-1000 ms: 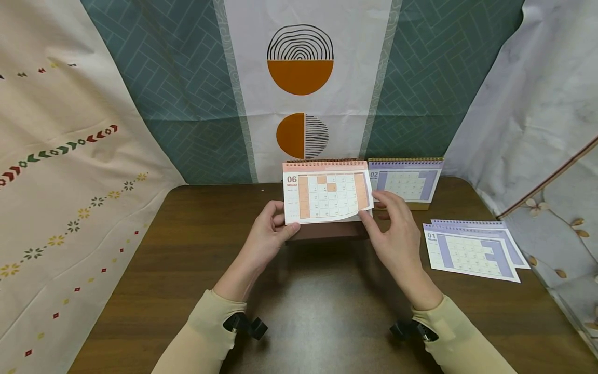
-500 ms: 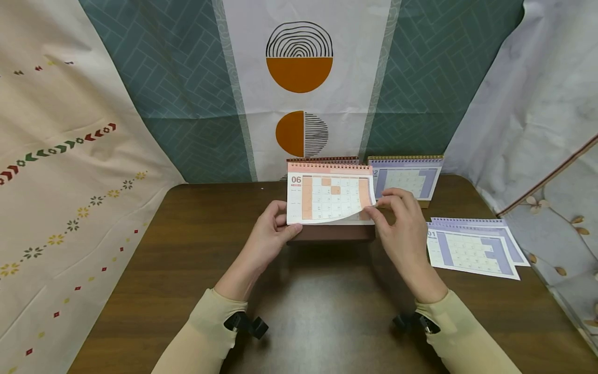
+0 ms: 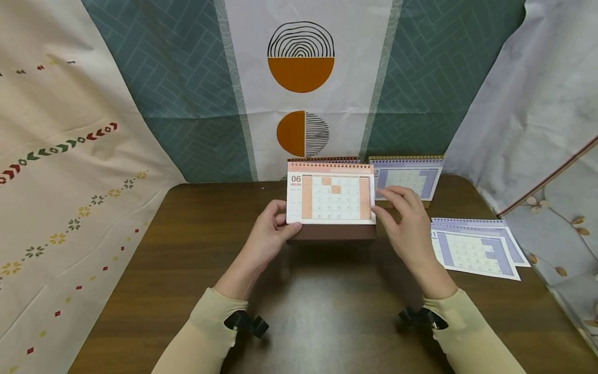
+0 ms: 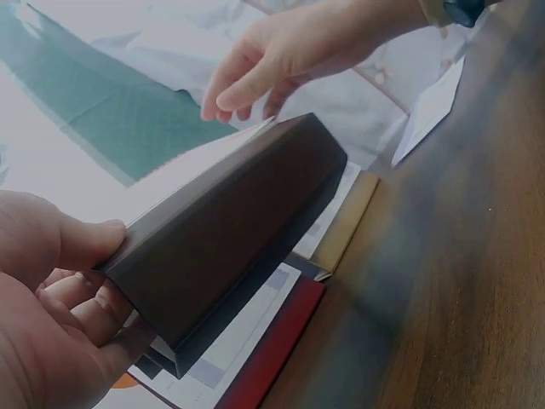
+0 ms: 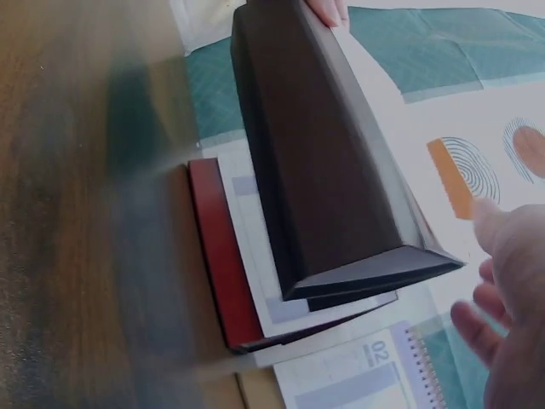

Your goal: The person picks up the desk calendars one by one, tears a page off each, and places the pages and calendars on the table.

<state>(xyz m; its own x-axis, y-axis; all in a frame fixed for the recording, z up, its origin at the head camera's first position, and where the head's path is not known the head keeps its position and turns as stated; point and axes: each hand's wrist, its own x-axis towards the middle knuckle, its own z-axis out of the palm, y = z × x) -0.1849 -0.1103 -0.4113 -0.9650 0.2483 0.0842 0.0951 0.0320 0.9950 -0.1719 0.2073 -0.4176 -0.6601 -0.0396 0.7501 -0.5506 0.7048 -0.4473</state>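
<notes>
My left hand (image 3: 267, 231) grips the lower left corner of a desk calendar (image 3: 343, 205), thumb on the front and fingers behind. Its orange "06" page lies flat, facing me. Below the page, the dark brown base (image 4: 230, 213) is tilted up and held above the table. My right hand (image 3: 411, 228) hovers by the calendar's right edge with bent, relaxed fingers. In the right wrist view, a gap separates that hand's thumb and fingers (image 5: 490, 217) from the page corner.
Behind the held calendar stands another with a red base (image 5: 223, 256). To its right is a purple "02" calendar (image 3: 406, 179) on a tan base. Two loose purple calendar pages (image 3: 476, 254) overlap on the table's right side. Patterned cloths (image 3: 187, 104) hang around the wooden table (image 3: 187, 270).
The right hand was pinching the page's lower right corner and bending it up; it has let go and moved slightly right. The page now lies flat. The left hand keeps its grip.
</notes>
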